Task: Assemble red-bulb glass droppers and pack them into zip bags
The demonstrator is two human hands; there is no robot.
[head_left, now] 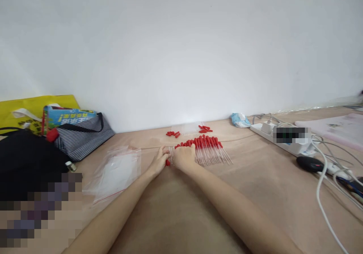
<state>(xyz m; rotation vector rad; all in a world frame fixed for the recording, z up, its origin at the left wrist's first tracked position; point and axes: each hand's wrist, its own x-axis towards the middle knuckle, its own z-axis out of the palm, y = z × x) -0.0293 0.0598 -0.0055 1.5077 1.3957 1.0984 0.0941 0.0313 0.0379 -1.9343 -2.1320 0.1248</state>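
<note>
A row of clear droppers with red rubber bulbs (208,148) lies on the brown tabletop, bulbs toward the wall. My right hand (185,157) is closed over the left end of that row; what its fingers grip is hidden. Just to its left, my left hand (161,159) has its fingers bent around a red-bulbed dropper (167,162), whose bulb shows beside the fingertips. Behind the hands lie loose red bulbs (172,134), and another small group of red bulbs (204,128) sits by a clear plastic bag (184,128).
Clear zip bags (120,172) lie left of my hands. Farther left are a striped bag (85,136), black cloth (28,163) and a small bottle (70,166). A power strip (283,140) with cables and a blue-white packet (239,120) are at right.
</note>
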